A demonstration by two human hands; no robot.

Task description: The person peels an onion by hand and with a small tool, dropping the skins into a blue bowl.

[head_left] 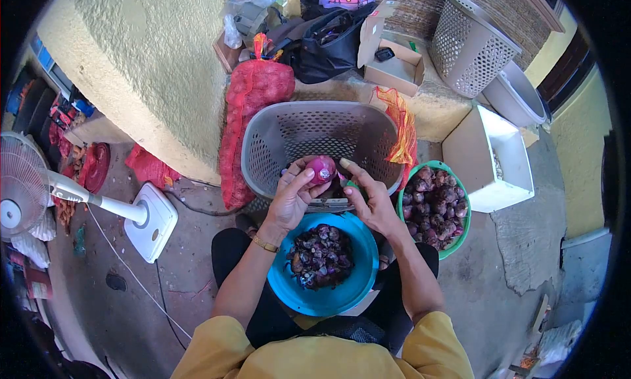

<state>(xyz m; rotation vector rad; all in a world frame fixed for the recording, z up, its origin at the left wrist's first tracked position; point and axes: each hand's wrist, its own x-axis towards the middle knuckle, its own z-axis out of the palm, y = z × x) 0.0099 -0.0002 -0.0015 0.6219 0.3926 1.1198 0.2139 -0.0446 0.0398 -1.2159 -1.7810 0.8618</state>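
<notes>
"Asking about the middle of the frame: what did the left hand (289, 191) have?"

"A shiny purple onion (321, 170), grasped between thumb and fingers. It was just above the frame's center, over the near side of a gray basket (322, 107) full of holes. Bracelet or watch (265, 245) on that wrist, couldn't tell which."

"And the right hand (369, 201)?"

"Closed around a small green tool (353, 184), which was mostly hidden by the fingers. The index finger pointed up just beside the onion; I couldn't tell if it touched."

"What sat below the 2 hands?"

"A blue basin (368, 264) in the lower middle, between the person's legs, with a heap of dark purple onions and bits (321, 255) in it. Right of center there was a green-rimmed basket (468, 209) piled with dark red onions (428, 205)."

"Anything else around?"

"Yeah, a red mesh sack (252, 113), stuffed full, leaned left of the gray basket. White box (463, 159) toward the right, 1 white fan (26, 195) at the far left, and a cardboard box (396, 73) holding a small black thing (384, 53) up top."
</notes>
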